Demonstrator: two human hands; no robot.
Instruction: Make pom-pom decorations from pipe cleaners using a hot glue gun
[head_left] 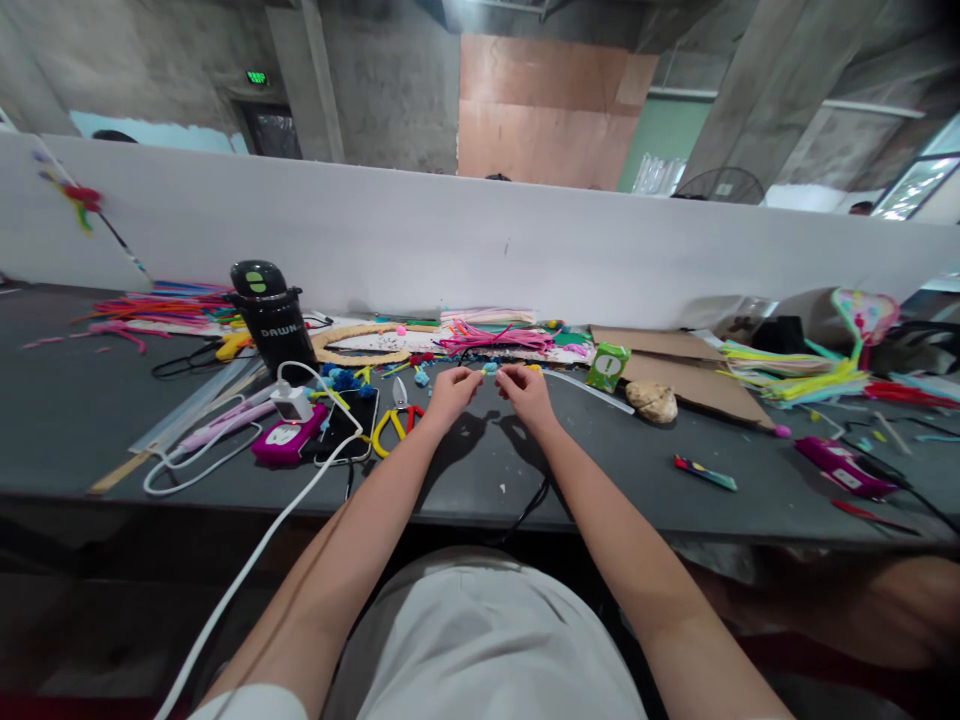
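Observation:
My left hand [456,392] and my right hand [527,390] are raised close together over the middle of the table, thumb and fingers of each pinched. Spanning the small gap between the fingertips is a small light blue fuzzy piece [489,369], looking like bent pipe cleaner; its ends are hidden by the fingers. To the left of my left hand lie yellow-and-red-handled pliers [399,418] and dark blue fuzzy bits [349,381]. Behind my hands is a bundle of pink pipe cleaners [495,340]. A clear strip [589,390] runs off to the right of my right hand.
A black bottle [277,325], a purple power box [289,436] and a white cable [285,510] are on the left. Rightward are a green box [608,367], a stone-like lump [651,401], cardboard [705,395] and a cutter [705,473]. A white partition [420,240] stands behind.

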